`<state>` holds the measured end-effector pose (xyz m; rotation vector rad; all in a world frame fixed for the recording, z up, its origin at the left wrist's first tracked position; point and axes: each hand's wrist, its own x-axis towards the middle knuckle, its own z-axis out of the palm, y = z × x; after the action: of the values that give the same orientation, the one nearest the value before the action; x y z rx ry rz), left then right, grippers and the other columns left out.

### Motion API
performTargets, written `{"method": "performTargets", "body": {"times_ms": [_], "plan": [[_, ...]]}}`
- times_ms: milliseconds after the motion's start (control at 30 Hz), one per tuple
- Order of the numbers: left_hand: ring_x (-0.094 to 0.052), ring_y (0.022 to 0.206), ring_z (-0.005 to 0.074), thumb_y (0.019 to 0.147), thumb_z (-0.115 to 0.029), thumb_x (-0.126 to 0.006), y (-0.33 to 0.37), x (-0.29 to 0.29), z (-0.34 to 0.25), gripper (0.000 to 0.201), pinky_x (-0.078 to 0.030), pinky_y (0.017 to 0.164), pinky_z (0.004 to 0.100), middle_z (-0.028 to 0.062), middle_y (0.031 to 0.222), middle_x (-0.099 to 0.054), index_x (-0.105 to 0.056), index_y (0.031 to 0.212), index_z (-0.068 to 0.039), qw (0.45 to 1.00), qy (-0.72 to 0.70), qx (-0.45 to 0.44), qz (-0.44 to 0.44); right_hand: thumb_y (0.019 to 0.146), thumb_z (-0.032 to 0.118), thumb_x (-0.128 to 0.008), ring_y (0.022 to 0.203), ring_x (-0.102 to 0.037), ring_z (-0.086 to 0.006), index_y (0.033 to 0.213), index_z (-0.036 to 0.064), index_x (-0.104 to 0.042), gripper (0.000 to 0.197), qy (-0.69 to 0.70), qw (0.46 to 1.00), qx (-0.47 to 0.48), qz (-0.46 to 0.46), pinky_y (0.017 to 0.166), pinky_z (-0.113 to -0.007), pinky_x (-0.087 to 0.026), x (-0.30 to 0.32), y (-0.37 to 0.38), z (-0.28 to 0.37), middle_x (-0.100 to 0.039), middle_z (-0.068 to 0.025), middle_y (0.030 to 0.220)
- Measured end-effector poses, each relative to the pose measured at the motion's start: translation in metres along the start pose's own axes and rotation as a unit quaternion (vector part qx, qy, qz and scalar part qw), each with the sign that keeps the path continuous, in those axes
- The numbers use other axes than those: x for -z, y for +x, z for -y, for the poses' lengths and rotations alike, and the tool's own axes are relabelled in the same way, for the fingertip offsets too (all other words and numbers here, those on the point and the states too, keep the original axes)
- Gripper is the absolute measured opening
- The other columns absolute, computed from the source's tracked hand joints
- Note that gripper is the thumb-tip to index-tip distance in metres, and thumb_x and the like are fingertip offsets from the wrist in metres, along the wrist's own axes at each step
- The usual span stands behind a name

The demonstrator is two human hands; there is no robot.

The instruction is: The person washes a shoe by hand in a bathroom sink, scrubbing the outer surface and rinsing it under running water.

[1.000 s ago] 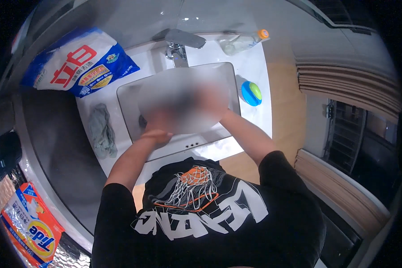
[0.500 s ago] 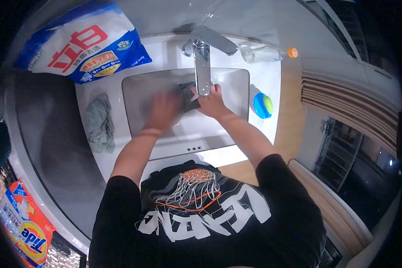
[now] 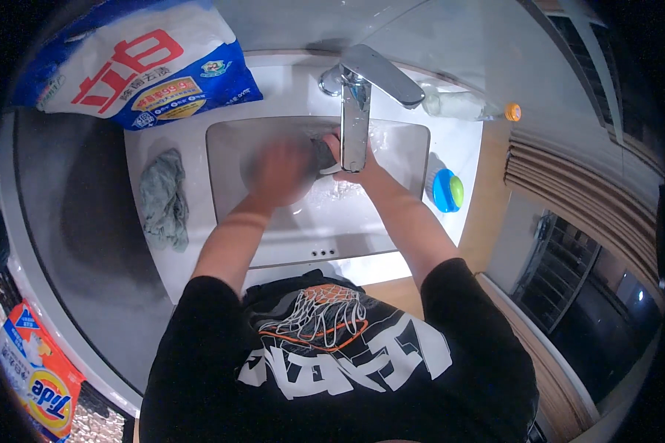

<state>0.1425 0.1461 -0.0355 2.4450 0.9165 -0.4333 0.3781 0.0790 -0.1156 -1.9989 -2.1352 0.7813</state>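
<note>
Over the white sink basin (image 3: pixel 269 249), both my hands are around a dark grey cloth (image 3: pixel 323 154) with a paler strip along its lower edge. My right hand (image 3: pixel 360 176) is closed on the cloth's right side, under the chrome tap (image 3: pixel 355 125), whose spout hides part of it. At the cloth's left side is my left hand (image 3: pixel 282 168); it is blurred, so its fingers cannot be made out. Below the spout, water (image 3: pixel 345 190) splashes and spreads over the basin floor.
A crumpled grey-green cloth (image 3: pixel 164 199) lies on the left rim. A large blue-and-white bag (image 3: pixel 155 66) stands behind it. On the right are a blue-and-green scrub brush (image 3: pixel 447 190) and a clear bottle (image 3: pixel 461 106) with an orange cap. An orange bag (image 3: pixel 40 376) sits at lower left.
The view has shifted slightly. My right hand is now more hidden by the tap spout, still with the cloth. Splashing water shows more plainly in the basin.
</note>
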Motion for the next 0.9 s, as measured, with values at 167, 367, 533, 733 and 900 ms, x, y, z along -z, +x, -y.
{"method": "performTargets", "body": {"times_ms": [167,367,533,733,900], "plan": [[-0.036,0.127,0.0384,0.062,-0.039,-0.080,-0.053,-0.006,-0.007,0.089,-0.025,0.104,0.0589,0.0205,0.135,-0.040,-0.045,0.139,-0.012,0.990,-0.007,-0.050,-0.135,0.055,0.033,-0.083,0.113,-0.043,-0.0364,0.126,0.0191,-0.052,0.078,-0.137,0.986,0.054,-0.082,0.098,-0.054,-0.030,0.043,-0.050,0.063,-0.051,-0.0115,0.122],[-0.035,0.127,0.0360,0.064,-0.038,-0.080,-0.081,-0.017,-0.021,0.090,-0.024,0.104,0.0554,0.0167,0.135,-0.039,-0.043,0.141,-0.012,0.994,-0.024,-0.047,-0.093,0.054,0.030,-0.084,0.117,-0.039,-0.0337,0.126,0.0171,-0.051,0.081,-0.113,0.977,0.080,-0.162,0.096,-0.053,-0.032,0.035,-0.081,0.084,-0.044,-0.0114,0.123],[-0.039,0.126,0.0329,0.063,-0.041,-0.081,-0.076,-0.002,-0.024,0.099,-0.029,0.104,0.0517,0.0151,0.135,-0.042,-0.036,0.146,-0.010,0.998,-0.059,-0.028,-0.014,0.054,0.037,-0.086,0.119,-0.038,-0.0330,0.129,0.0167,-0.051,0.085,-0.105,0.989,0.062,-0.078,0.099,-0.052,-0.031,0.032,-0.089,0.079,-0.043,-0.0104,0.125],[-0.042,0.127,0.0316,0.072,-0.024,-0.074,-0.096,0.012,-0.032,0.073,-0.031,0.106,0.0470,0.0148,0.134,-0.048,-0.048,0.137,-0.001,0.992,-0.073,-0.082,-0.070,0.063,0.044,-0.084,0.123,-0.038,-0.0341,0.129,0.0167,-0.052,0.078,-0.025,0.998,0.050,0.001,0.103,-0.050,-0.030,0.055,-0.109,0.083,-0.043,-0.0120,0.128],[-0.043,0.125,0.0320,0.074,-0.021,-0.071,-0.095,0.018,-0.054,0.063,-0.033,0.105,0.0473,0.0157,0.132,-0.049,-0.054,0.132,-0.004,0.995,-0.072,-0.049,-0.050,0.078,0.053,-0.073,0.117,-0.049,-0.0337,0.129,0.0052,-0.053,0.072,0.085,0.977,-0.178,-0.085,0.105,-0.045,-0.032,0.041,-0.103,0.051,-0.055,-0.0180,0.123]]}}
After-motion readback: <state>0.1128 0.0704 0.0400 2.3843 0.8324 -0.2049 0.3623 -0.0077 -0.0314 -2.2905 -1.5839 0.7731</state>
